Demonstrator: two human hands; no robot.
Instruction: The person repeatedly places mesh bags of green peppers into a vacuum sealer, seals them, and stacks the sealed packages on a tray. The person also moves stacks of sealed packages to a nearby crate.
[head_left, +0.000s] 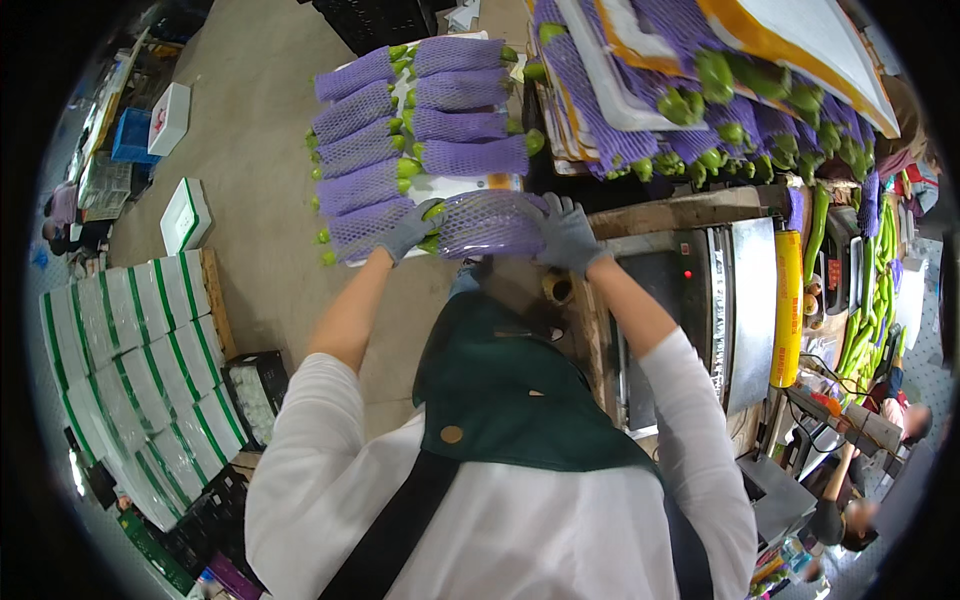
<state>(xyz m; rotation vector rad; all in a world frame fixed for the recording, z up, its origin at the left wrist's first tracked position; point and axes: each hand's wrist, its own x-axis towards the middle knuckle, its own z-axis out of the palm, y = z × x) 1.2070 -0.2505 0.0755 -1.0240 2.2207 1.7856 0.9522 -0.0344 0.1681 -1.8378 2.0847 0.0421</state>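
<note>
A pack of long green vegetables in purple foam netting (491, 225), glossy with clear film, lies between my two hands. My left hand (411, 231), in a grey glove, holds its left end, where green tips show. Gripping its right end is my right hand (571, 234), gloved the same way. The pack is at the near right corner of a white foam box (465, 185). More netted packs (471, 157) fill this box in two columns, with green ends sticking out of the netting. Whether the held pack touches the box beneath is hidden.
Stacked trays of netted vegetables (622, 112) rise at the upper right. Right of me stands a wrapping machine (660, 300) with a yellow film roll (786, 307). Loose long green vegetables (874, 300) lie beyond. White boxes with green edges (142, 367) are stacked left. People work at far right.
</note>
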